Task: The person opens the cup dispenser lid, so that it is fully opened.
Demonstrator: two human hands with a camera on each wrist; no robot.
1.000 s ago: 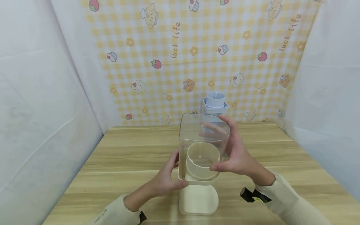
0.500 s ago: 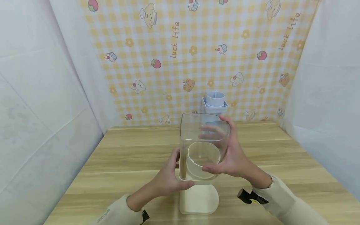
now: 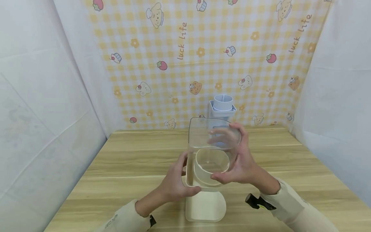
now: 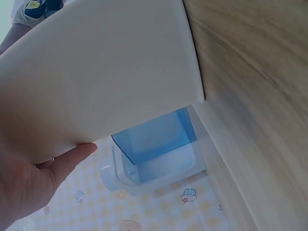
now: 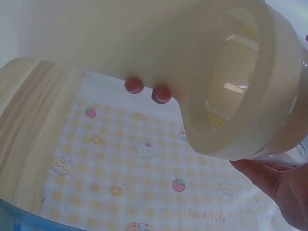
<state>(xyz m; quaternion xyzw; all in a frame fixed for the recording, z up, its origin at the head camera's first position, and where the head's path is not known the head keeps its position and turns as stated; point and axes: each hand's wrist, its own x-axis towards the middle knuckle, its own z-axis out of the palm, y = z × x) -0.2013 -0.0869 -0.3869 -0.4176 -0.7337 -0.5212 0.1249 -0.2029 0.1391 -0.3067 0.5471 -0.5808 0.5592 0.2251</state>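
Note:
A cream dispenser stand (image 3: 206,207) with a flat rounded base is upright on the wooden table. Over its cream round collar (image 3: 203,176) sits a clear container (image 3: 200,135). My left hand (image 3: 175,183) grips the stand's upper part from the left, thumb at the front; the left wrist view shows the stand's broad cream panel (image 4: 110,72) beside that hand. My right hand (image 3: 243,162) holds the clear container from the right, thumb in front and fingers behind, seen through the plastic. In the right wrist view, two fingertips (image 5: 161,95) show at the stand's edge.
Behind, near the patterned backdrop (image 3: 162,93), stands a light blue dispenser (image 3: 223,104) of similar shape; the left wrist view shows its translucent blue part (image 4: 154,137). White cloth walls (image 3: 37,112) border the table on both sides.
The clear container's top has shifted slightly right and leans a little that way, the right hand moving with it. The left hand keeps its grip; the stand's base stays put.

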